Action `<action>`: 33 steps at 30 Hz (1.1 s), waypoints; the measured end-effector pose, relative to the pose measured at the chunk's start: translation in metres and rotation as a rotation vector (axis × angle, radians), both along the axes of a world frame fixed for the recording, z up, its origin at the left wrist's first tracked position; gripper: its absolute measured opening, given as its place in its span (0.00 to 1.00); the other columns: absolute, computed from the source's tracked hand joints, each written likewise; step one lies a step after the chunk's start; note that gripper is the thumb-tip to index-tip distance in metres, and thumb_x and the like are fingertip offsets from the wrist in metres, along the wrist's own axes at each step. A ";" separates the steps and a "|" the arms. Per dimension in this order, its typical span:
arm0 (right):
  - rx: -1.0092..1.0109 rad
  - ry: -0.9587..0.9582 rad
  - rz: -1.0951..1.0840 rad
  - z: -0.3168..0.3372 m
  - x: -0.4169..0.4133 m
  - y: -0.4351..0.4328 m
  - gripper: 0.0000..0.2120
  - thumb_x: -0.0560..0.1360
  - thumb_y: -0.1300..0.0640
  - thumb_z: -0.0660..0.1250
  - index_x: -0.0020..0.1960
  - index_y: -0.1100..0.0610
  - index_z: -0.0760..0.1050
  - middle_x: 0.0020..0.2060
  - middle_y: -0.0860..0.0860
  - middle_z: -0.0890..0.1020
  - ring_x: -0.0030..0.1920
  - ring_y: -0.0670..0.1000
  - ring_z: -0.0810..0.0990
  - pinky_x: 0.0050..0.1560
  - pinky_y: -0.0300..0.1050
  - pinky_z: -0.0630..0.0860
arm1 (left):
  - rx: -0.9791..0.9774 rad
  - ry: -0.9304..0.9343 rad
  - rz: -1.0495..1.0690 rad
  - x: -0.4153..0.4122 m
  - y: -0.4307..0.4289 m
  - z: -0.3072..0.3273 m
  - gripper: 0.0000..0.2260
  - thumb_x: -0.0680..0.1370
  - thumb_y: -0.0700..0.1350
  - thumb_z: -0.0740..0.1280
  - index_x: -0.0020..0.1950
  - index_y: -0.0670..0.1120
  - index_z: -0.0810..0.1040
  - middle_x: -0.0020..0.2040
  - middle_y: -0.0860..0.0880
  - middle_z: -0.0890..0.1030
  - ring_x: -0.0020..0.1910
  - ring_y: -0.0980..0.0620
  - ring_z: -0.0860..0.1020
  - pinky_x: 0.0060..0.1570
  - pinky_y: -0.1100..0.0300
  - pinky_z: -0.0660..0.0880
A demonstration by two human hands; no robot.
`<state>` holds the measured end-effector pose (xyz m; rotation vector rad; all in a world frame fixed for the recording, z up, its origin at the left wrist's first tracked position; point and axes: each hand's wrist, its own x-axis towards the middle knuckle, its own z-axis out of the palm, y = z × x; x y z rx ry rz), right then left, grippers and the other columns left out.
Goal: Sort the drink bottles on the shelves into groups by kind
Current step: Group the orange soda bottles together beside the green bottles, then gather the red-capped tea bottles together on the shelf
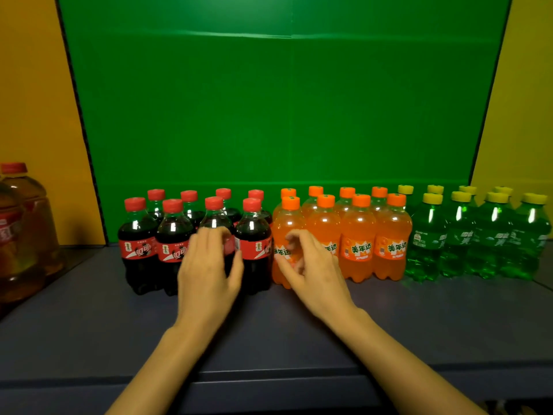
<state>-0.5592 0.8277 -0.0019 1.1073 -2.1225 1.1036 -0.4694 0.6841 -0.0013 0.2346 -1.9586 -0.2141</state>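
Note:
Three groups of small bottles stand in two rows on the dark shelf [89, 324]. Cola bottles [139, 235] with red caps are on the left, orange soda bottles [359, 235] in the middle, green soda bottles [428, 235] with yellow caps on the right. My left hand [206, 271] grips the third front cola bottle [216, 218], fingers on its left side and thumb on its right. My right hand [314, 271] is in front of the leftmost front orange soda bottle [288, 223]. Its fingers are loosely curled and its thumb lies against the label, not wrapped round the bottle.
Two large amber bottles [21, 229] with red caps stand at the far left on a lower surface. A green back panel [284, 115] closes the shelf behind the rows, with yellow walls on both sides. The shelf's front edge [269, 375] runs below my forearms.

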 end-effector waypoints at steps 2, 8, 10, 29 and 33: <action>-0.031 -0.003 0.022 0.001 0.010 -0.014 0.20 0.74 0.49 0.66 0.63 0.51 0.66 0.53 0.45 0.73 0.32 0.45 0.76 0.42 0.46 0.76 | -0.048 0.025 0.079 0.002 -0.018 0.004 0.19 0.70 0.39 0.71 0.58 0.41 0.68 0.53 0.41 0.73 0.53 0.46 0.68 0.50 0.49 0.72; 0.094 0.005 -0.110 -0.001 0.027 -0.043 0.33 0.74 0.49 0.66 0.73 0.52 0.53 0.69 0.46 0.61 0.46 0.52 0.81 0.42 0.40 0.71 | -0.237 -0.228 0.192 -0.007 -0.054 0.011 0.30 0.74 0.55 0.59 0.70 0.39 0.62 0.66 0.39 0.71 0.68 0.41 0.67 0.71 0.48 0.51; 0.130 0.023 -0.150 -0.001 0.029 -0.050 0.34 0.75 0.50 0.65 0.74 0.53 0.52 0.71 0.47 0.58 0.45 0.52 0.81 0.40 0.37 0.68 | -0.277 -0.277 0.217 -0.009 -0.059 0.009 0.31 0.74 0.57 0.57 0.70 0.38 0.62 0.65 0.40 0.73 0.66 0.42 0.70 0.72 0.48 0.48; -0.044 0.147 -0.125 0.014 0.052 -0.056 0.17 0.73 0.55 0.67 0.61 0.55 0.69 0.56 0.48 0.73 0.49 0.50 0.78 0.42 0.37 0.68 | -0.263 -0.020 0.014 0.045 -0.075 0.012 0.12 0.74 0.44 0.64 0.54 0.41 0.77 0.52 0.45 0.80 0.54 0.50 0.74 0.55 0.58 0.69; -0.056 0.067 0.133 0.021 0.067 -0.076 0.07 0.73 0.57 0.67 0.52 0.52 0.74 0.44 0.43 0.75 0.43 0.43 0.75 0.40 0.34 0.69 | -0.165 0.008 0.089 0.101 -0.101 0.008 0.07 0.75 0.45 0.61 0.46 0.44 0.77 0.43 0.48 0.80 0.43 0.51 0.76 0.41 0.57 0.72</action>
